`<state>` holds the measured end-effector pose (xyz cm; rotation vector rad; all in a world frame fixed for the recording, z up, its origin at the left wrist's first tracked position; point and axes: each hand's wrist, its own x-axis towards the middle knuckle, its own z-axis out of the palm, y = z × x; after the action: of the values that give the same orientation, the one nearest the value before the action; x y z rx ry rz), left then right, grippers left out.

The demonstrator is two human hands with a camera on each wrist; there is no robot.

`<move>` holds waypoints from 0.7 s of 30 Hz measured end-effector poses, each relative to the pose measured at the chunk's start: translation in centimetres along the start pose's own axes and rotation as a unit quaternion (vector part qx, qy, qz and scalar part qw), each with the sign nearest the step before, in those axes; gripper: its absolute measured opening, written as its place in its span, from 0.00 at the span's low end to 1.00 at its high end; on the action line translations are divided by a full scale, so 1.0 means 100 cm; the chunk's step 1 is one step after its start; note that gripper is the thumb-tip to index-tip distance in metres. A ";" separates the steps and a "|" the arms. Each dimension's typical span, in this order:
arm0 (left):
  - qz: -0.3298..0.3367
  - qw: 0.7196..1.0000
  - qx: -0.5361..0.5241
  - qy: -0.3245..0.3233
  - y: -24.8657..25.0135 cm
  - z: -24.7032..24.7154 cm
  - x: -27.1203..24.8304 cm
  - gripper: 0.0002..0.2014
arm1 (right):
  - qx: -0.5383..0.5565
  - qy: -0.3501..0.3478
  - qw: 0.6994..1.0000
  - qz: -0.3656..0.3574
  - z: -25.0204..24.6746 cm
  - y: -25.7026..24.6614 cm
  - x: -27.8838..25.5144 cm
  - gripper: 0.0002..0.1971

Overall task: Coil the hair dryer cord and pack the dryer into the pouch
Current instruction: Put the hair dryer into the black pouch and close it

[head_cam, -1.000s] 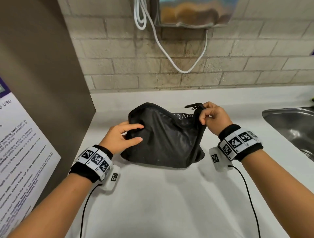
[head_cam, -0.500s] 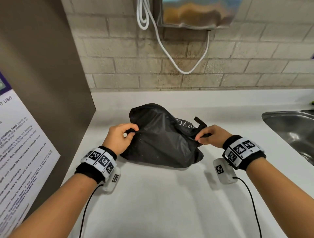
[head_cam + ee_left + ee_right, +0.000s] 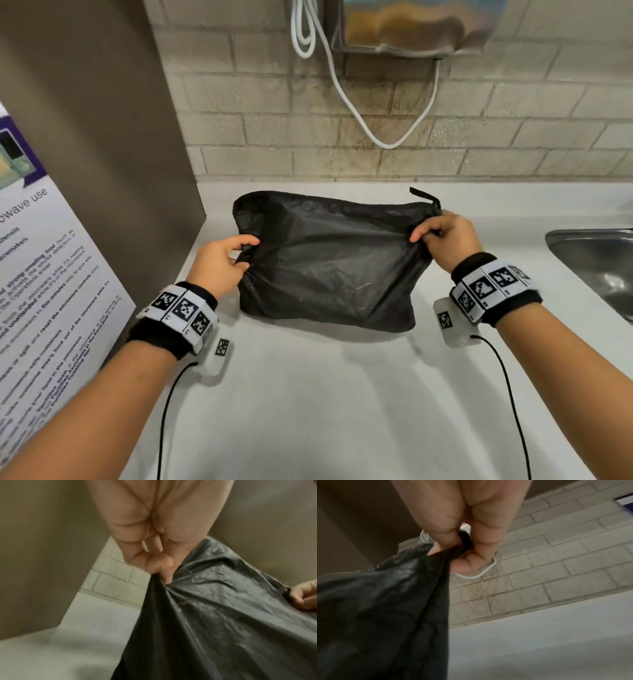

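Both hands pinch the black pouch (image 3: 329, 263): left hand (image 3: 219, 265) bunches its left edge, right hand (image 3: 445, 240) grips the far-right corner by the zipper. Pouch sits mid-counter (image 3: 308, 394). I'd keep tension even and level; dryer not visible.

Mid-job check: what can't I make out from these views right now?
- Contents of the black crinkled fabric pouch: opaque in all views; no dryer or its cord visible.
- Zipper state: top edge faces away from the head view; left hand and right hand cover the ends.
- Steel sink: cut off by the right edge.
- Wall poster: small print unreadable.
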<state>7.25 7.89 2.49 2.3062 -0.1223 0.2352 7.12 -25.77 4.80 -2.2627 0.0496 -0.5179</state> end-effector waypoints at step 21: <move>-0.226 0.821 0.437 -0.289 -0.046 -0.011 0.100 0.19 | -0.061 -0.272 0.956 0.095 0.121 -0.004 0.059 0.12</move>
<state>17.59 11.66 1.95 3.1455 0.2990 -0.8373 17.14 -18.15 -0.09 -2.4143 0.0201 0.2242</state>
